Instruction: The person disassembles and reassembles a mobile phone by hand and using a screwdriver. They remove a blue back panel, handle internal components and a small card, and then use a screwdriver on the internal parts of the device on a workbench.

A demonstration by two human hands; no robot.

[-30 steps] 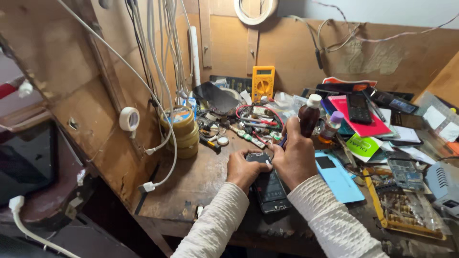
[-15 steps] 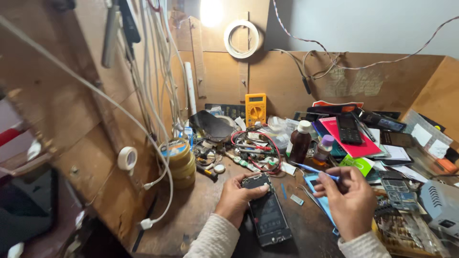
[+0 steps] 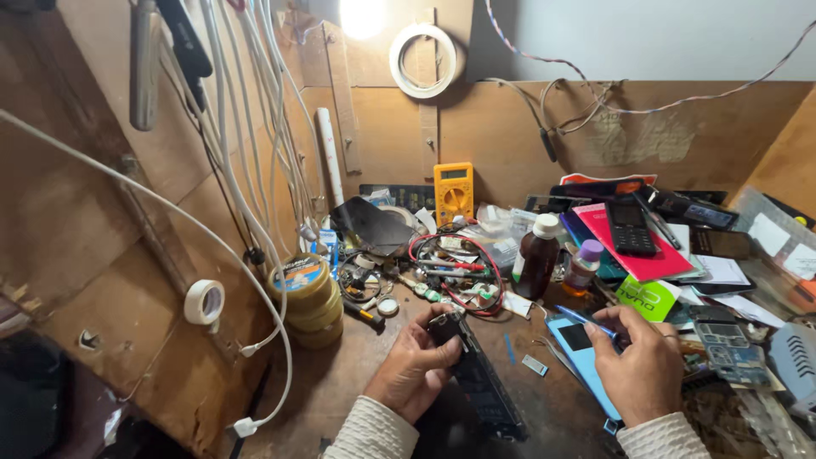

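Gripping: left hand is closing around the dark phone, top end.
Phone location: lying on the wooden bench, centre.
Right hand: fingers are pinching a blue pen-like tool above the light-blue panel.

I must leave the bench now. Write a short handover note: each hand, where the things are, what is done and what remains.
Left hand: grips the top end of the opened black phone, which lies on the wooden bench.
Right hand: off the phone, holding a thin blue tool over the light blue case.
Nearby: brown bottle, yellow multimeter, stack of tape rolls.
Done: phone looks open.
Left: tool not yet at the phone.
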